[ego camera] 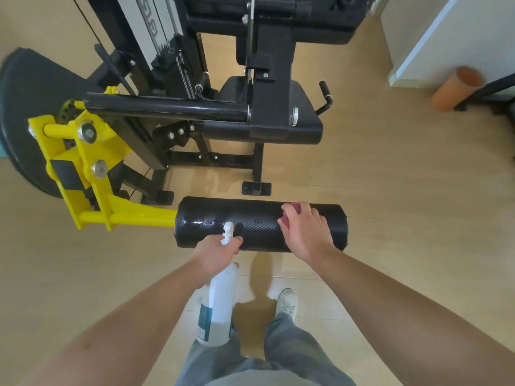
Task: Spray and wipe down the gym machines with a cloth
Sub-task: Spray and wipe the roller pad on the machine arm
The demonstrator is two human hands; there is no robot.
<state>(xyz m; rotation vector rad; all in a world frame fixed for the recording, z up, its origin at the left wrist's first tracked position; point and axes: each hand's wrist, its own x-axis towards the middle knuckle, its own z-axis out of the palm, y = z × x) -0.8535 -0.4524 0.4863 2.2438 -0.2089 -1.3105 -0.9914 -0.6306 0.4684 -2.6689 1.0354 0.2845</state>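
A pale wood-look floor (390,190) spreads under a black-and-yellow leg machine (267,79) in a small gym room, where a person stands at the machine's black roller pad (250,218). The left hand (214,254) is wrapped around the neck of a white spray bottle (218,302), its nozzle pointing at the pad from close in. The right hand (303,229) is curled over a pink cloth (292,208), pressing it onto the top of the pad towards its right end.

Beads of liquid shine on the pad's left part, and the floor beneath the machine looks faintly wet. The likely risk is overspray: mist past the pad would land on the floor by the person's white shoe (287,300) and could make it slippery. The pad hangs on a yellow arm (139,215) and may swing if the cloth pushes hard.

The pad's right end is free, with open floor beyond it. To the left, the yellow arm and its brackets crowd the pad's end. An orange foam roller (457,89) lies well apart by the white wall (446,37).
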